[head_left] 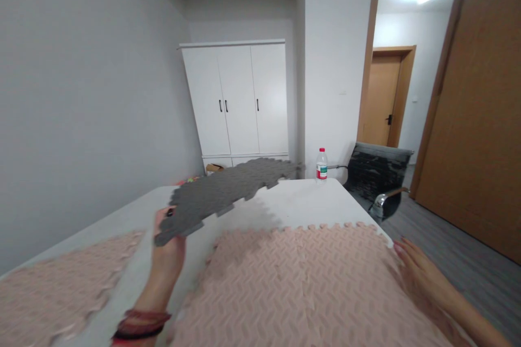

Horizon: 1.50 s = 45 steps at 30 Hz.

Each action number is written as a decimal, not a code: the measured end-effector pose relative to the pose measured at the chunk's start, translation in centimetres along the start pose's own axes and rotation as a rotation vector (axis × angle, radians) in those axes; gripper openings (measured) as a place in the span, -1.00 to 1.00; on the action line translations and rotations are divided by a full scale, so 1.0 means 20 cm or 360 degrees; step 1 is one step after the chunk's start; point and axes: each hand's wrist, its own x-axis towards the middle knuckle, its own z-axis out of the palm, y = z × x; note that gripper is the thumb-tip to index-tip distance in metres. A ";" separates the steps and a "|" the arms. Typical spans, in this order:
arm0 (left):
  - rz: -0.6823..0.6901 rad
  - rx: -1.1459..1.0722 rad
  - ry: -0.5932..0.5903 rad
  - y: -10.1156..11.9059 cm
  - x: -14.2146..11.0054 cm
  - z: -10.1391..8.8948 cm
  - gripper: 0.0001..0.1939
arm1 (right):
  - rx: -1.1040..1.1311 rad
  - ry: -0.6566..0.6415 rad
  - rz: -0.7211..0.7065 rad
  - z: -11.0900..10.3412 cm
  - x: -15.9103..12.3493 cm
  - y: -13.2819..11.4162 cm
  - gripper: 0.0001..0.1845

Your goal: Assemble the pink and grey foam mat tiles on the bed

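Observation:
My left hand [166, 236] grips one corner of a dark grey foam mat tile [222, 190] with jigsaw-toothed edges. The tile hangs tilted above the white table [293, 200], its far end reaching toward the cabinet. Below it lie pink foam mat tiles [305, 282] with a raised zigzag pattern, joined along a seam near the middle. At the table's right edge, my right hand [417, 263] stretches its fingers out beside the pink tiles and holds nothing. Another pink foam tile [61, 287] lies at the left.
A clear bottle with a red cap [321, 167] stands at the table's far right corner. Behind that corner is a black chair [378, 176]. A white cabinet [240, 97] stands at the back, and a wooden door [476, 119] is swung open on the right.

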 end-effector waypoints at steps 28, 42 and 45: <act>0.0118 0.1541 -0.1993 -1.13 0.00 1.39 -0.62 | 0.0005 0.0035 0.0021 0.39 0.99 0.19 -0.47; 0.0316 0.1778 -0.1927 -0.97 -0.36 1.44 -0.23 | -0.0528 -0.0043 -0.0157 0.38 0.90 0.11 -0.55; 0.0258 0.1775 -0.1983 -0.97 -0.36 1.44 -0.21 | -0.0604 -0.0061 -0.0180 0.37 0.89 0.08 -0.57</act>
